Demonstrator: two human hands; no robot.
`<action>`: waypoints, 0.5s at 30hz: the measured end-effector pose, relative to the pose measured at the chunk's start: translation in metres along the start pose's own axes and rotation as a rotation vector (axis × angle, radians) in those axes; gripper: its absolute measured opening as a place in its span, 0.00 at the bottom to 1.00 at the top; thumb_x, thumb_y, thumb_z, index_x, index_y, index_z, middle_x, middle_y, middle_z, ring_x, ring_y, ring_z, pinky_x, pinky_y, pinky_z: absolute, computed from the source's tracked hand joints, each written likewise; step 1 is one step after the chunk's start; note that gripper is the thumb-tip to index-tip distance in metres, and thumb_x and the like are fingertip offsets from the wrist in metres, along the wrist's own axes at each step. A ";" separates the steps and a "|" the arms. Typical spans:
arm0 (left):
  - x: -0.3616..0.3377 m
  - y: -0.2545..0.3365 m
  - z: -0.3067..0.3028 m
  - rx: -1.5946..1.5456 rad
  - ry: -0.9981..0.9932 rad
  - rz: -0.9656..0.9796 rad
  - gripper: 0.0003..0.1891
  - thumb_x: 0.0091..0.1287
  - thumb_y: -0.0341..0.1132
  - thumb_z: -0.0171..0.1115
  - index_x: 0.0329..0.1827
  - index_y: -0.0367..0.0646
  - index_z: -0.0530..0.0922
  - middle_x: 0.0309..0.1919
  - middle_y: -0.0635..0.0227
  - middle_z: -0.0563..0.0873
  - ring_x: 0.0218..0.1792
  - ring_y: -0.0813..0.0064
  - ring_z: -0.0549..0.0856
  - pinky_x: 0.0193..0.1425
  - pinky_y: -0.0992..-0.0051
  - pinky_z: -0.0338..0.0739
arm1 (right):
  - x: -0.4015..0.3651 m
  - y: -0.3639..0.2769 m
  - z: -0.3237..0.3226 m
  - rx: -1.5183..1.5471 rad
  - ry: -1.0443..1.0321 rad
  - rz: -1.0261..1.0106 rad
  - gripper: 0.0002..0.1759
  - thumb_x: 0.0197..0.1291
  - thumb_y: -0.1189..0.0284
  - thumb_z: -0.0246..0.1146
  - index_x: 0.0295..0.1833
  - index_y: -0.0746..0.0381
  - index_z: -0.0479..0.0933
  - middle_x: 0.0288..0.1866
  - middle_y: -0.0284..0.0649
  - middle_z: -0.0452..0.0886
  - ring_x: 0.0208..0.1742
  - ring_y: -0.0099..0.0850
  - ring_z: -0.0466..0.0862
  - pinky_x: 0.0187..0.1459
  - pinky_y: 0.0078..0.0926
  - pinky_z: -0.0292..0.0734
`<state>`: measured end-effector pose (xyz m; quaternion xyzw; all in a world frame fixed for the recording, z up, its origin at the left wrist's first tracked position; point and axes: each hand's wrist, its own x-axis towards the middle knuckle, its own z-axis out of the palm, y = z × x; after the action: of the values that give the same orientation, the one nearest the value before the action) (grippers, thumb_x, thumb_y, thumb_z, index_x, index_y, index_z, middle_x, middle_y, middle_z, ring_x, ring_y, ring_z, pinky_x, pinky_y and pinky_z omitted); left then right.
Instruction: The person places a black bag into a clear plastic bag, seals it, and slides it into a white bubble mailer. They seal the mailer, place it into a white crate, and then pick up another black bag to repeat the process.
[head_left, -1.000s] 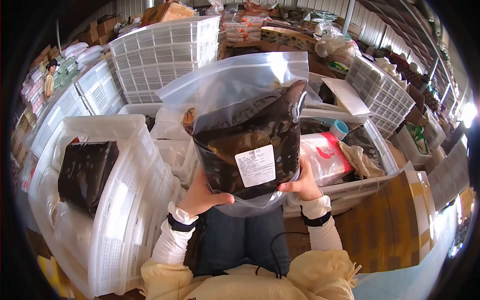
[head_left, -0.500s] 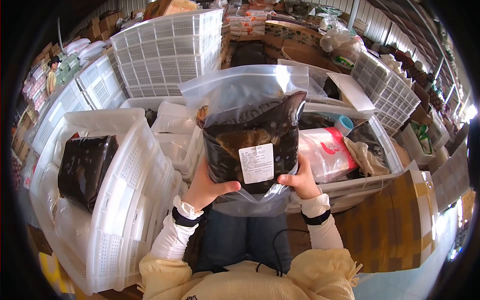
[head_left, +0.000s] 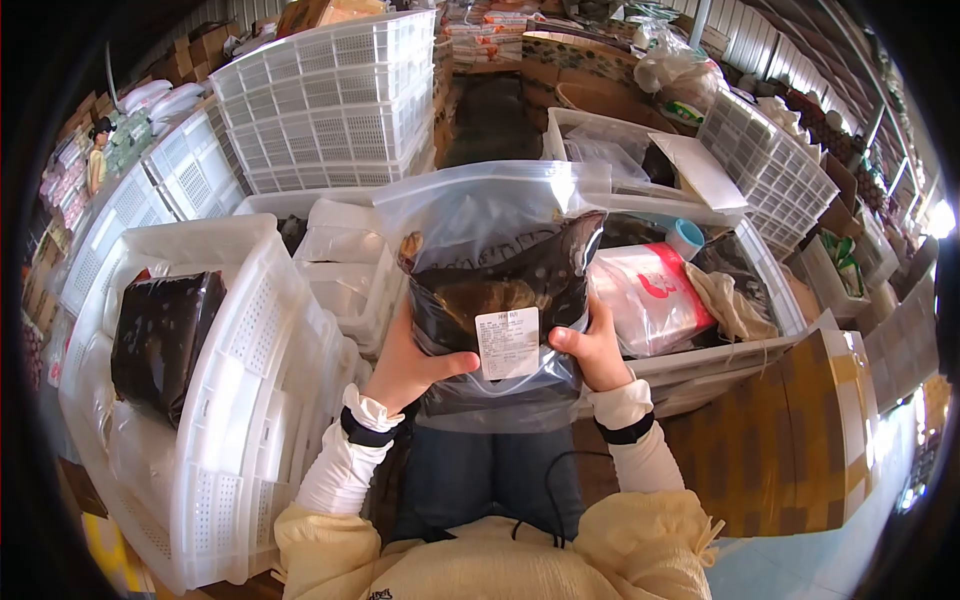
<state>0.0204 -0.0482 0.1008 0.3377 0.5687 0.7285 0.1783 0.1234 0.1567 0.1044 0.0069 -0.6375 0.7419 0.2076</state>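
At the far left, your white crate (head_left: pixel 235 360) holds a dark wrapped package (head_left: pixel 165 345). In the middle, your left hand (head_left: pixel 408 360) and right hand (head_left: pixel 595 350) grip the two sides of a clear bag (head_left: pixel 500 285) with dark contents, thumbs on its front beside the white label (head_left: pixel 508 343). To its right, you have a red-and-white bag (head_left: pixel 650 297) and a blue cup-like piece (head_left: pixel 685 238) in another crate (head_left: pixel 700 365)

One head-worn view looks forward and steeply down.

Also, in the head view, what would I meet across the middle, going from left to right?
Shiny black rectangular package → clear plastic zip bag with dark contents → red-and-white plastic package → green-and-white packet.
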 end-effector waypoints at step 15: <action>0.000 -0.002 0.003 -0.003 0.037 -0.062 0.49 0.41 0.36 0.80 0.65 0.34 0.58 0.57 0.61 0.73 0.58 0.70 0.72 0.63 0.72 0.65 | -0.001 0.010 0.002 -0.095 0.083 0.009 0.27 0.47 0.66 0.69 0.50 0.69 0.73 0.42 0.39 0.79 0.44 0.25 0.77 0.49 0.22 0.71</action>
<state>0.0223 -0.0455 0.0989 0.3063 0.5811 0.7295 0.1906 0.1210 0.1534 0.0949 -0.0367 -0.6630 0.7112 0.2308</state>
